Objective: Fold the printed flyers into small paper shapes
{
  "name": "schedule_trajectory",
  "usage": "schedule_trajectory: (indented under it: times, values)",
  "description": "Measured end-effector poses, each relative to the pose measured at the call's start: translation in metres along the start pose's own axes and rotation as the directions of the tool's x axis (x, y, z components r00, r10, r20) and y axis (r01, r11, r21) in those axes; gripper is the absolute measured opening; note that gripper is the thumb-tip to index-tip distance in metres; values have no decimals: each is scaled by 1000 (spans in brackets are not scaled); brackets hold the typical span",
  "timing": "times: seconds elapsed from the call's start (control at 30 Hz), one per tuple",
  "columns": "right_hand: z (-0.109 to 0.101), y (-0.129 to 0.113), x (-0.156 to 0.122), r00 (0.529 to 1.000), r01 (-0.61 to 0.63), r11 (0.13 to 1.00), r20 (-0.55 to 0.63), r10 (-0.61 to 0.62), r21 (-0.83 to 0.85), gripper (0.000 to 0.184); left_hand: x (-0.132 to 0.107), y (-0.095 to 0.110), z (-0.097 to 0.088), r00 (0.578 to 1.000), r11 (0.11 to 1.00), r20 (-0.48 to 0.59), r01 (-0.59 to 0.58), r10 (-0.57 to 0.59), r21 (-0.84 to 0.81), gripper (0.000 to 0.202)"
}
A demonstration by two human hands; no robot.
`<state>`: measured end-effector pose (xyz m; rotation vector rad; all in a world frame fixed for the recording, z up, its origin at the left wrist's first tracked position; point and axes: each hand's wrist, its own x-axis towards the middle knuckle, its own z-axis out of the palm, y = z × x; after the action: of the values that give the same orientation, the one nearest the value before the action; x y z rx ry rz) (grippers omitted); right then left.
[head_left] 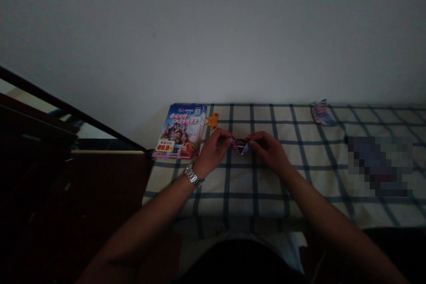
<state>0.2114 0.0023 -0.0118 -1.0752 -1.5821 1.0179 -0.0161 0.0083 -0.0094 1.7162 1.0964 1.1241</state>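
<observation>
A small folded paper [240, 146], printed in dark blue and pink, is spread into a pocket shape between my hands. My left hand [214, 147], with a metal watch on its wrist, pinches its left corner. The right corner is pinched by the thumb and fingers of my right hand [268, 148]. Just left of my left hand lies a stack of printed flyers [181, 133] with a blue top sheet. A yellow-orange bear-like figure [212, 120] shows beside the stack.
A checked cloth [273, 120] covers the surface up to the grey wall. Another folded printed paper [322, 114] rests at the back right. A blurred-out dark object [379, 166] lies on the right. Dark furniture [33, 151] and a slanting rail stand at the left.
</observation>
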Motion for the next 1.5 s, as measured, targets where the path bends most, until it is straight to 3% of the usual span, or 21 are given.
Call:
schedule_trajectory:
  times: [0.33,0.9,1.23,1.5]
  values:
    - [-4,0,3,999,21,999,-28,-22,-38,25,0,1,-1,999,999,-32,-4,3,-34,19]
    - [-1,10,3,986,-114,973,-95,135,202,34,-1,-7,3,988,962,-86,105,-131,-253,30]
    - [0,8,5,976,-156,951,-107,190,267,38,1,-9,8,966,861,-78,181,-246,-476,25]
    - [-1,8,5,975,-168,948,-96,200,270,37,1,-7,3,978,924,-104,132,-181,-359,22]
